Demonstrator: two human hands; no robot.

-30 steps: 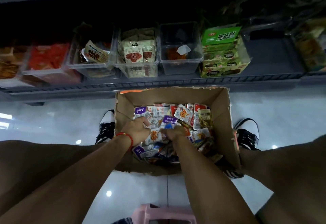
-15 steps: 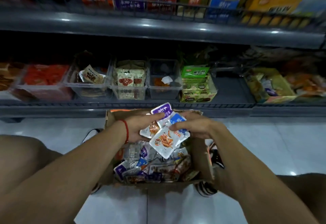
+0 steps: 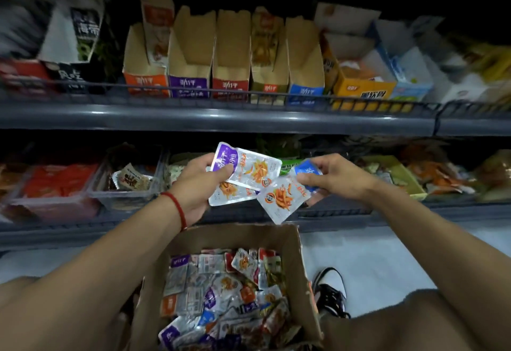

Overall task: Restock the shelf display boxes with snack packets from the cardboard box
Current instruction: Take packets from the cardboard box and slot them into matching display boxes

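Left hand (image 3: 197, 184), red string at the wrist, raised above the cardboard box (image 3: 294, 273), fingers curled round a purple-topped snack packet (image 3: 243, 166) with another silver packet (image 3: 231, 193) tucked beneath. Right hand (image 3: 336, 176), level with it above the box, pinching a blue-topped packet (image 3: 308, 169) and a silver packet (image 3: 282, 198) hanging at a tilt below. Both handfuls close together, just touching, well above the box. Loose packets (image 3: 221, 295) heaped inside the box, purple, red and blue tops mixed. Beyond the box, up on the upper shelf (image 3: 221, 118), a row of open display boxes: orange (image 3: 145, 74), purple (image 3: 189, 74), red (image 3: 231, 74), olive (image 3: 269, 74), blue (image 3: 305, 79). Beside the box, to the right, a black-and-white shoe (image 3: 331, 289) on the floor.
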